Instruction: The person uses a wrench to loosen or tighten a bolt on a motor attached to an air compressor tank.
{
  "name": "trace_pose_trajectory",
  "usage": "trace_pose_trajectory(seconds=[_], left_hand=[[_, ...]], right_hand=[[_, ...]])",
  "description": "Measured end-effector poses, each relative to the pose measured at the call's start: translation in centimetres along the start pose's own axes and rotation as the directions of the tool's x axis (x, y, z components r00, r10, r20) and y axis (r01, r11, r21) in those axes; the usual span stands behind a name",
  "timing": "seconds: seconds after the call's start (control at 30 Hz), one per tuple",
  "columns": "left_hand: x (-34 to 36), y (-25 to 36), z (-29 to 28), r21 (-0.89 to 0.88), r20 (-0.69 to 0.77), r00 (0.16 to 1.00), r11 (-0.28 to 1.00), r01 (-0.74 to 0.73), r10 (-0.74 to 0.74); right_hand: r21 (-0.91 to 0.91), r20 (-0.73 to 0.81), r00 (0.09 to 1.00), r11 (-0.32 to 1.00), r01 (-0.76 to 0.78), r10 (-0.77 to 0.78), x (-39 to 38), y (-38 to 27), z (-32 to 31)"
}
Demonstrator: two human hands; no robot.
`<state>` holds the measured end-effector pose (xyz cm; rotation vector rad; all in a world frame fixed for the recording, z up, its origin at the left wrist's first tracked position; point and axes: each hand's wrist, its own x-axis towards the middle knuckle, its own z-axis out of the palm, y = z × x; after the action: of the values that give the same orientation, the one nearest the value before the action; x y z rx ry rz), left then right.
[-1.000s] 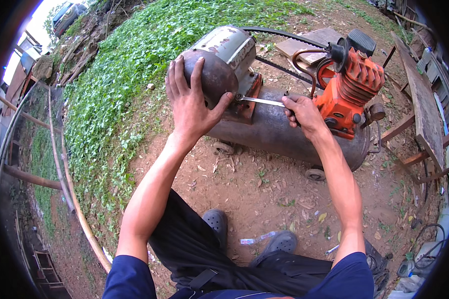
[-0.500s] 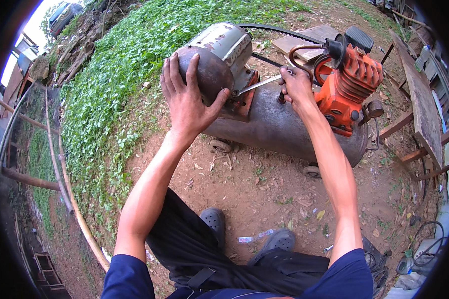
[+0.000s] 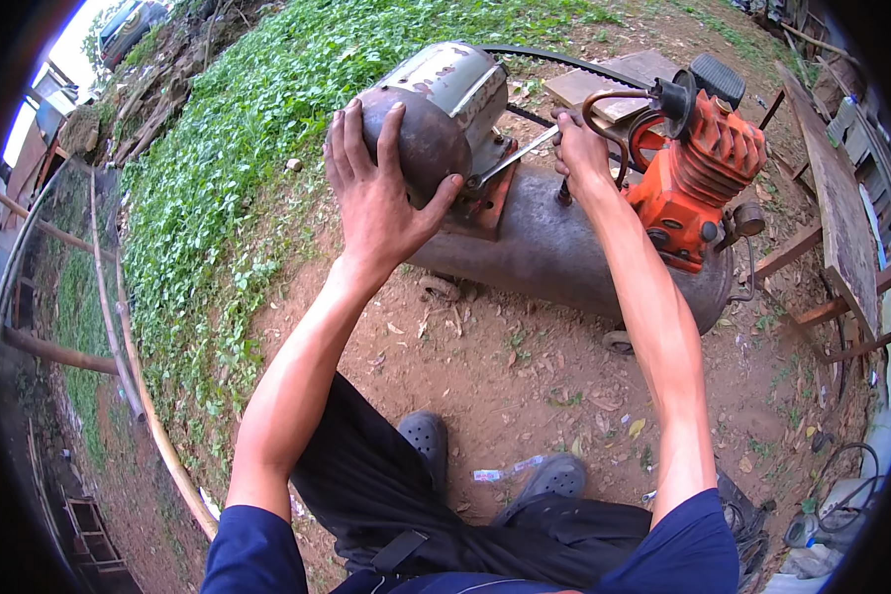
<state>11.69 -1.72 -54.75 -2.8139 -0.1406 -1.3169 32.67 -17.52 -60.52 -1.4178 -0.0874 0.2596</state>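
An electric motor (image 3: 452,81) with worn grey paint and a dark rounded end cover is mounted on a rusty air compressor tank (image 3: 554,238). Against that cover lies my left hand (image 3: 386,198), fingers spread, thumb toward the motor's base. My right hand (image 3: 581,156) is closed around one end of a silver wrench (image 3: 525,153). The wrench's other end sits at a bolt by the motor's orange mounting bracket (image 3: 495,203). Right of my right hand stands the orange finned compressor pump (image 3: 698,178), with a copper-coloured pipe beside it.
A black drive belt (image 3: 554,59) runs from the motor toward the pump's pulley. Boards (image 3: 614,79) lie behind the tank. A wooden bench (image 3: 837,198) stands at the right, and bamboo poles (image 3: 158,416) run along the left. Leaves litter the dirt around my feet.
My right hand has swung the wrench handle slightly away from me, so the wrench lies at a steeper angle. My left hand stays on the motor cover.
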Motion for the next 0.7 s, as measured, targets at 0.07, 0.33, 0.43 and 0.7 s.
trace_pose_trajectory(seconds=[0.07, 0.33, 0.43, 0.7], left_hand=[[0.5, 0.4, 0.2, -0.014, -0.004, 1.000, 1.000, -0.011, 0.011], [-0.1, -0.4, -0.3, 0.016, 0.008, 1.000, 1.000, -0.015, 0.015], [0.3, 0.1, 0.1, -0.009, -0.010, 1.000, 1.000, -0.021, 0.021], [-0.1, -0.3, -0.7, 0.020, 0.030, 0.999, 1.000, -0.014, 0.013]], right_hand=[[-0.001, -0.006, 1.000, 1.000, 0.012, -0.012, 1.3, -0.4, -0.2], [-0.251, -0.144, 0.960, 0.948, 0.198, -0.239, 4.2, 1.0, 0.0], [0.003, -0.062, 0.988, 0.990, 0.139, -0.139, -0.9, -0.8, -1.6], [0.228, 0.271, 0.950, 0.948, -0.223, 0.158, -10.2, 0.9, -4.7]])
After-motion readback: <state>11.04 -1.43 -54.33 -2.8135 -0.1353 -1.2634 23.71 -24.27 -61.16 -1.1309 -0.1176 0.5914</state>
